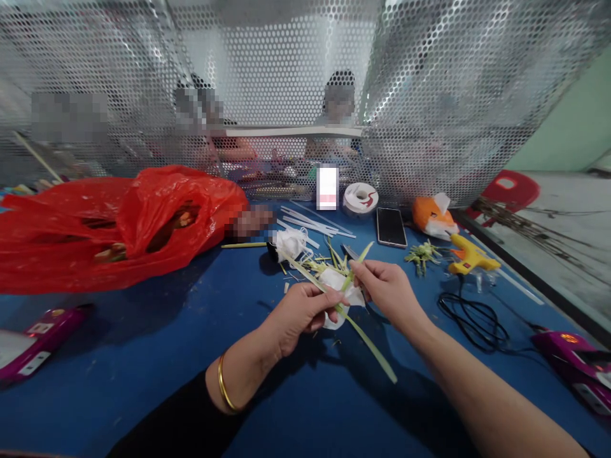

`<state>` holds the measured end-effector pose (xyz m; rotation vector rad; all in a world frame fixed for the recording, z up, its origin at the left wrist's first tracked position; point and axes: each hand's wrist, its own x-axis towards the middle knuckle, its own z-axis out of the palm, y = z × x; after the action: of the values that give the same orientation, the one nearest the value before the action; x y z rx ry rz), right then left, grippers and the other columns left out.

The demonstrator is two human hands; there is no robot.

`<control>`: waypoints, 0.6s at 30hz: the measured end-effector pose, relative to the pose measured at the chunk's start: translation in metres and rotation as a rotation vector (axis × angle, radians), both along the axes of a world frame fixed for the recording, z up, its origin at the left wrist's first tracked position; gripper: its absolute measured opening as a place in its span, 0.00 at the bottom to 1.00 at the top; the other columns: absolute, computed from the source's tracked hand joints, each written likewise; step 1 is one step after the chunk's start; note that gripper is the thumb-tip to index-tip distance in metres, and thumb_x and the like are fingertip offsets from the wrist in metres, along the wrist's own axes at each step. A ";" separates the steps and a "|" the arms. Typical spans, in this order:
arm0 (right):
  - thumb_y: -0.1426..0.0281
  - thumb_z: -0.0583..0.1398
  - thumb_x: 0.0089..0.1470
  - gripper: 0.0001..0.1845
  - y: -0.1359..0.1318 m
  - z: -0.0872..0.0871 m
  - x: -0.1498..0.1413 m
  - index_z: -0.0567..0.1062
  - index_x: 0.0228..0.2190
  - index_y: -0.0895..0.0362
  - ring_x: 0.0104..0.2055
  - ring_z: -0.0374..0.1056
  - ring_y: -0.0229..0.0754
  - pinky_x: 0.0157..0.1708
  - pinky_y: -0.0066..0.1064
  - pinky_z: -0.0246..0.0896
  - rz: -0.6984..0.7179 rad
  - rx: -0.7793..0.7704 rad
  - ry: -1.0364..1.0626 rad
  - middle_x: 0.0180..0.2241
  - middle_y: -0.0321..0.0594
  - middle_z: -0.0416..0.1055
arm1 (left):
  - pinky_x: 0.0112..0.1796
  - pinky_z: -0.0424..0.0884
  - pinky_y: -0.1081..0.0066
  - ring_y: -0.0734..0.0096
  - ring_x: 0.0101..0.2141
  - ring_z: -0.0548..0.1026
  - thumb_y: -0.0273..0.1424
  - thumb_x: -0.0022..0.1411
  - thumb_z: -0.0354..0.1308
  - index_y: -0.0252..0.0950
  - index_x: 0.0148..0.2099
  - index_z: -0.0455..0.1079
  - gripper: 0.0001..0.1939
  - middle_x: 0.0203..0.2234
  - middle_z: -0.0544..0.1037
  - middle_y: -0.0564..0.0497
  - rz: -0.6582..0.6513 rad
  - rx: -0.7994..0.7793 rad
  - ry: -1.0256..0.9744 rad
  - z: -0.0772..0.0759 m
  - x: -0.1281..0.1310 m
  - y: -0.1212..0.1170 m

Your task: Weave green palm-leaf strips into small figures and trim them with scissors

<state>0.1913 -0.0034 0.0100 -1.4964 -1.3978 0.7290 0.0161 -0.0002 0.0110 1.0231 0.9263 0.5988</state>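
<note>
Evidently, careful finger pressure matters most here, since both strips look thin and supple and could probably crease or split if squeezed hard. The long, flat, pale-green strip [370,346] slants across the front of the person, with its lower end free above the blue tabletop [157,356]. The shorter, brighter green strip [365,253] crosses it at the fingertips. A grip right beside that crossing would give the best control; light, even tension should prevent twisting, and the edges are best watched for fraying.

The left hand [305,312] is closed in a pinch, thumb over curled fingers, on the long strip near the crossing. The right hand [386,289] is nearly closed too, thumb and forefinger pinching the short strip just above, its other fingers tucked in. A pointed metal blade [351,252] shows beside the right fingertips; whether that hand also holds it, I cannot tell. It would be wise to angle that point away from the left fingers. Crumpled white tissue [334,320] lies beneath, with yellow-green plant scraps [329,261] beyond.
</note>
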 end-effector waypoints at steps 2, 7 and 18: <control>0.55 0.57 0.56 0.26 -0.004 0.005 0.002 0.63 0.14 0.56 0.20 0.52 0.35 0.22 0.30 0.45 -0.139 0.189 -0.305 0.15 0.32 0.55 | 0.18 0.40 0.75 0.86 0.14 0.53 0.41 0.55 0.62 0.31 0.35 0.78 0.16 0.17 0.69 0.55 -0.021 0.010 0.022 0.001 0.000 -0.001; 0.65 0.60 0.54 0.09 -0.009 0.014 0.000 0.76 0.27 0.56 0.33 0.67 0.40 0.34 0.31 0.59 0.236 0.260 -0.317 0.29 0.39 0.72 | 0.18 0.45 0.75 0.84 0.15 0.56 0.41 0.53 0.63 0.31 0.33 0.78 0.16 0.15 0.68 0.56 -0.142 0.048 0.066 0.004 0.003 -0.008; 0.69 0.62 0.47 0.06 -0.011 0.007 -0.014 0.70 0.23 0.57 0.22 0.58 0.32 0.21 0.24 0.54 0.398 -0.091 0.271 0.21 0.30 0.63 | 0.17 0.52 0.77 0.83 0.15 0.65 0.44 0.59 0.56 0.33 0.42 0.79 0.20 0.28 0.80 0.47 -0.426 0.054 0.155 0.004 0.005 -0.016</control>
<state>0.1770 -0.0148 0.0167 -1.1421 -1.4803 1.2084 0.0212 -0.0158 0.0149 1.2844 0.7960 0.1907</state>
